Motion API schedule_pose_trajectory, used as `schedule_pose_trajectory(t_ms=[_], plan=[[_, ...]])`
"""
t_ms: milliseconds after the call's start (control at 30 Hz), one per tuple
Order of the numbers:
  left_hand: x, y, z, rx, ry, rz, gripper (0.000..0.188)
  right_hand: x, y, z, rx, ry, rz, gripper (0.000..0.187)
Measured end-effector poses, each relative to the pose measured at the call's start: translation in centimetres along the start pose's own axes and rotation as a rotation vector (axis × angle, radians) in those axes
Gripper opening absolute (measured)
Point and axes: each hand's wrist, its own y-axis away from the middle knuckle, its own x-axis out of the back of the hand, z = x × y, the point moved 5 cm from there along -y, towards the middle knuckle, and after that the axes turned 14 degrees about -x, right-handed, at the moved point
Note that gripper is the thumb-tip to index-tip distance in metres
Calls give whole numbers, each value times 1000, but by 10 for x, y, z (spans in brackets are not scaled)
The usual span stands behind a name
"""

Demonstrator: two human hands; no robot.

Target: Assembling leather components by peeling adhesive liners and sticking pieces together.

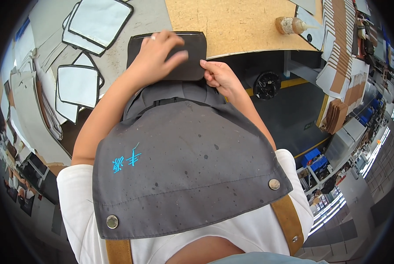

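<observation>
A dark, flat panel with rounded corners [191, 50] lies at the table's near edge, in front of my apron. Its far edge shows a thin pale line. My left hand [159, 57] is over the panel's left and middle part, its fingers and thumb apart. The thumb and forefinger are slightly blurred, and I cannot tell whether they touch the surface. At the panel's right edge my right hand [221, 77] pinches it between thumb and curled fingers.
White panels with black borders [101, 20] lie at the far left, with a nearer white-panel stack [77, 86] below them. A squeeze bottle [288, 25] lies on the tan board [232, 28]. Stacked white and brown pieces [340, 48] line the right side. A dark round stool [267, 85] stands below.
</observation>
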Motion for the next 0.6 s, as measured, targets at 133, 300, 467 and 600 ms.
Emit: schedule_pose_trajectory(t_ms=[133, 300, 467, 600], plan=[[10, 24, 43, -146, -29, -101, 30, -32, 10, -3, 8, -18, -146, 28], [23, 46, 49, -175, -199, 26, 23, -47, 29, -14, 85, 404, -140, 28], [38, 67, 54, -237, -230, 94, 21, -18, 37, -45, 555, 503, 162, 20], [45, 76, 56, -253, -224, 126, 22, -33, 41, -45, 678, 741, 137, 28]])
